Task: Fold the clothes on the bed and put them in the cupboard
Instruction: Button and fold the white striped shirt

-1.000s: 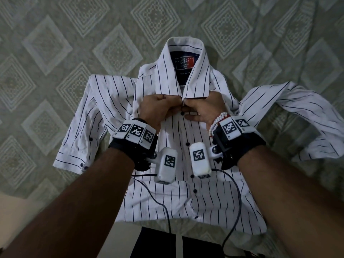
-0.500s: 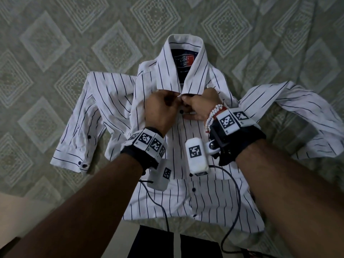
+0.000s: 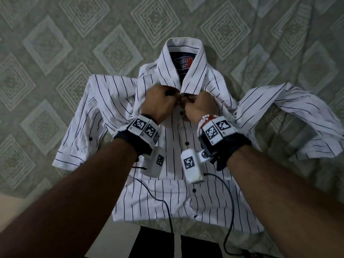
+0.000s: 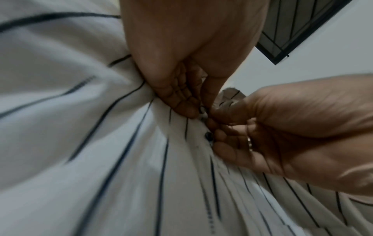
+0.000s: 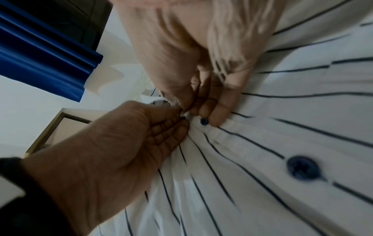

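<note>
Shirt, white with thin dark stripes, lies front-up on the bed, collar at the far end, hem near me. Bedcover is grey-green with a pale diamond pattern. One sleeve is folded down on my left; the other trails off, rumpled, to my right.

No containers in view.

Label inside the collar: dark patch with a red part, the word "SPORT" readable; smaller lines above and below are too blurred to read.

My left hand and right hand meet at the placket just below the collar. Both are closed on the shirt: left fingers curled, pinching the cloth edge; right fingers pinching the opposite edge just beside a dark button. Fingertips of the two hands nearly touch. More dark buttons run down the front toward the hem.

Bead bracelet, white and red, on my right wrist. Wrist cameras carry square black-and-white marker tags; cables lie across the lower shirt.
</note>
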